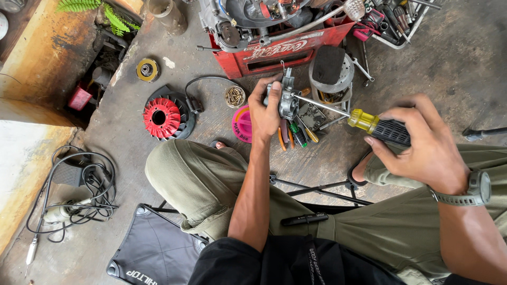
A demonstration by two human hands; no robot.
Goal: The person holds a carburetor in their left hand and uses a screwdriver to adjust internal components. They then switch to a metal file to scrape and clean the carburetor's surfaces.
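yellow-black screwdriver (377, 126), red fan wheel (161, 117)

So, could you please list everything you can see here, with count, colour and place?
carburettor: one, grey metal, held up in the left hand
screwdriver: one, yellow and black handle, steel shaft reaching to the carburettor, in the right hand
crate: one, red, top centre, engine parts resting on it
fan wheel: one, red in a black housing, on the floor at left
round lid: one, pink, on the floor beside the left hand
small tools: several, orange and green handles, below the carburettor
cables: a bundle, black, lower left
marker pen: one, black, on the lap
left hand: grip closed on the carburettor
right hand: grip closed on the screwdriver, grey watch on the wrist
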